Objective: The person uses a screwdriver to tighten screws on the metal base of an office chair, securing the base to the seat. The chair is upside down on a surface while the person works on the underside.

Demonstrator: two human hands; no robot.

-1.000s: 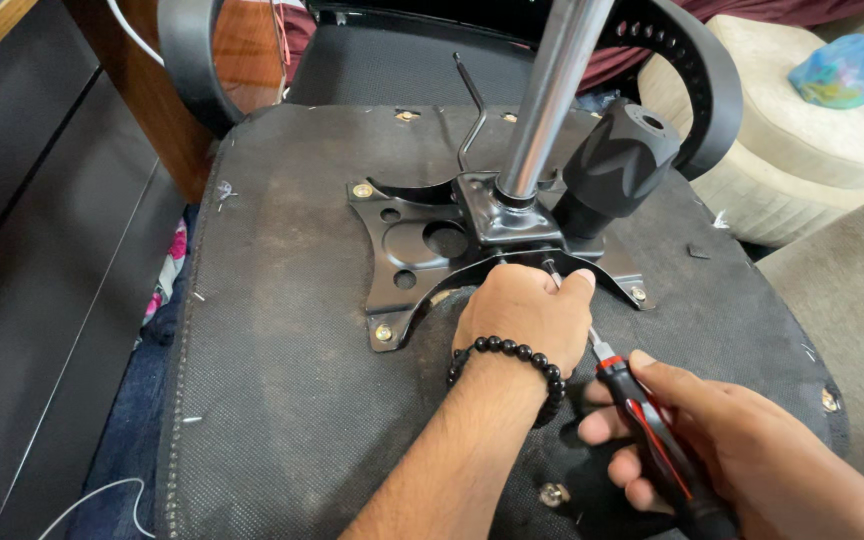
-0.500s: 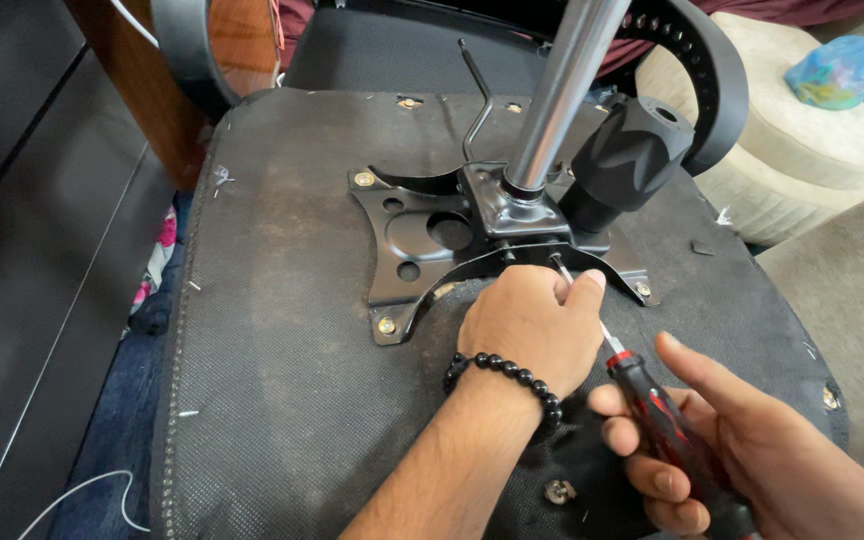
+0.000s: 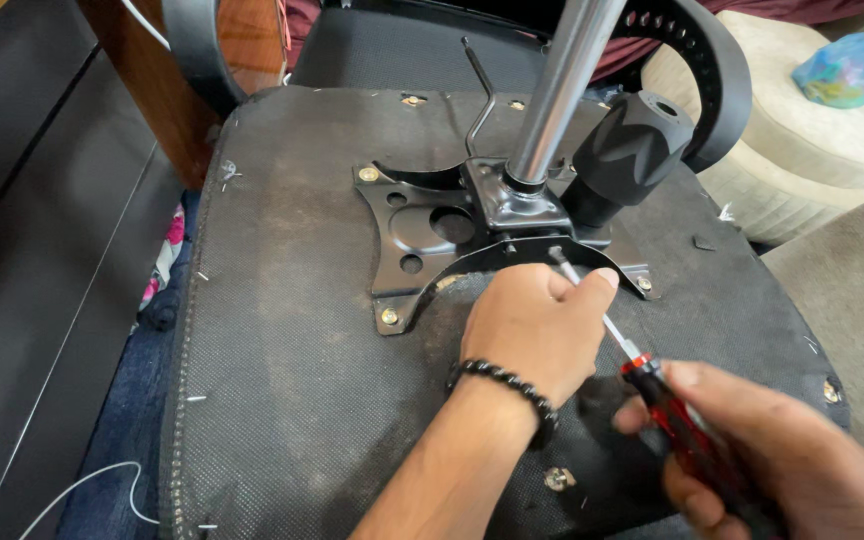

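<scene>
Two hands work a screwdriver at a chair's underside.

The left hand [image 3: 537, 330] pinches the screwdriver [image 3: 652, 395] shaft near its tip against the black metal plate [image 3: 422, 235]; the right hand [image 3: 782, 460] is wrapped around its red handle. The plate is bolted to the upturned chair seat [image 3: 292, 380], beside a chrome post [image 3: 562, 90].

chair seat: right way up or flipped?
Flipped. The seat lies underside up: its black mounting plate and chrome post face the camera, while the left hand steadies the screwdriver held by the right hand.
</scene>
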